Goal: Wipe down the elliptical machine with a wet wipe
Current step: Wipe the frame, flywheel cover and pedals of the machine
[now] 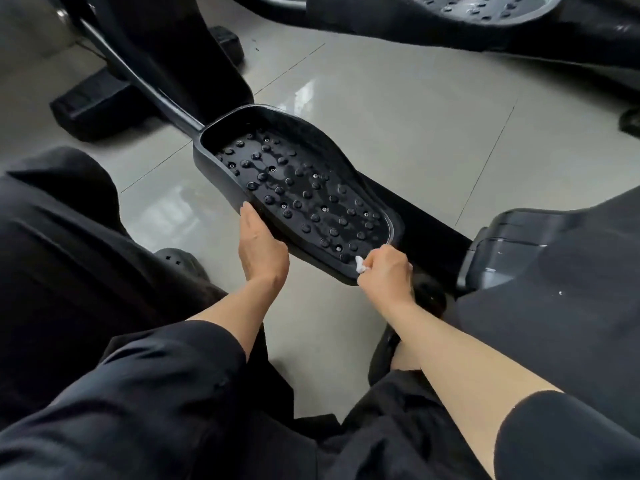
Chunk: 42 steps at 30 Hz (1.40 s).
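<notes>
Pedal cleaning on an elliptical machine, seen from the head view. Left hand lies along the near side edge of the studded foot pedal, fingers straight and together against the rim, apparently steadying it. Right hand is curled into a fist around a bunched white wet wipe, of which only a small tuft shows at the thumb side; the wipe touches the rear lip of the pedal, at the end nearest the person. Pedal tread carries many raised studs and a few small bright screw heads. A damp sheen on part of the tread suggests that this area is already wiped, though glare from the glossy tiled floor makes this uncertain.

Likely risks, as judgement only. First, the pedal hangs on a black crank arm and may swing if the right hand pushes hard while the left merely rests flat; a shift could pinch fingers between the pedal and the rail below. Second, the wadded wipe offers little surface, so it may skip the hollows between studs or snag and tear on them. Third, moisture dripping onto the floor could make it slippery beside the person's shoe. The second pedal at the top edge shows no sign either way.
</notes>
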Motion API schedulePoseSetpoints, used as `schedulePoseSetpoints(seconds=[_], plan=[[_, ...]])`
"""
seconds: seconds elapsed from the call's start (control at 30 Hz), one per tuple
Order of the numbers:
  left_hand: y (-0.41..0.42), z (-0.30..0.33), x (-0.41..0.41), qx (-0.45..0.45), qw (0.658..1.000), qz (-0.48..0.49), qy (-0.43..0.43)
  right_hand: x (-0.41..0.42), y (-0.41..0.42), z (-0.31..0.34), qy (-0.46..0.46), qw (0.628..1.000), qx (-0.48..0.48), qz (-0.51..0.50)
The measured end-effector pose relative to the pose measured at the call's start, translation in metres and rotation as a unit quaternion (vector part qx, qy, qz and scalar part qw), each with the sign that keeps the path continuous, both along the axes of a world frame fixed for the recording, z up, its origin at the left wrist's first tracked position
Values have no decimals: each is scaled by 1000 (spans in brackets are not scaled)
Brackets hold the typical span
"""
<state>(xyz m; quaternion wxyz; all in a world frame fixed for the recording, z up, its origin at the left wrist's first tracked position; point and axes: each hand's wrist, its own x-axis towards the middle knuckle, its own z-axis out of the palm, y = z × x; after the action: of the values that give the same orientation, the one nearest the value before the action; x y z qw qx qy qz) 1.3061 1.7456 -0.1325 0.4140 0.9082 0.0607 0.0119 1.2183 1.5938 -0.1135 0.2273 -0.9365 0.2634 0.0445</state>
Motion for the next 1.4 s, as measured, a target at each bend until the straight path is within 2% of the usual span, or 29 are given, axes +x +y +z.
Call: schedulePoseSetpoints(seconds=[0.13,0.27,0.37,0.53,0.7,0.8,0.93,1.1,1.23,1.3,1.4], plan=[[4,-10,4,-28,999,26,15,-13,40,-24,-27,993,43,110],[-2,-11,5,-85,994,76,3,-2,30,-35,-217,963,-28,157],[-6,-14,2,-106,988,115,-5,7,17,-44,-285,927,-104,221],[-8,-17,5,-129,977,168,-18,33,20,-51,-307,906,-115,268],[-8,-23,10,-195,957,214,-14,65,46,-41,-326,876,-104,340],[-4,-22,22,-247,933,263,-7,69,42,-46,-310,856,-158,383],[3,-10,35,-301,898,319,20,102,62,-33,-349,827,-176,404],[12,-2,48,-377,870,318,2,139,87,-13,-367,831,-142,394],[11,-4,37,-357,901,245,-12,141,88,-4,-358,852,-69,376],[15,-6,43,-351,892,284,4,149,94,5,-335,867,-17,369],[29,-9,59,-357,834,416,60,156,102,12,-311,887,47,339]])
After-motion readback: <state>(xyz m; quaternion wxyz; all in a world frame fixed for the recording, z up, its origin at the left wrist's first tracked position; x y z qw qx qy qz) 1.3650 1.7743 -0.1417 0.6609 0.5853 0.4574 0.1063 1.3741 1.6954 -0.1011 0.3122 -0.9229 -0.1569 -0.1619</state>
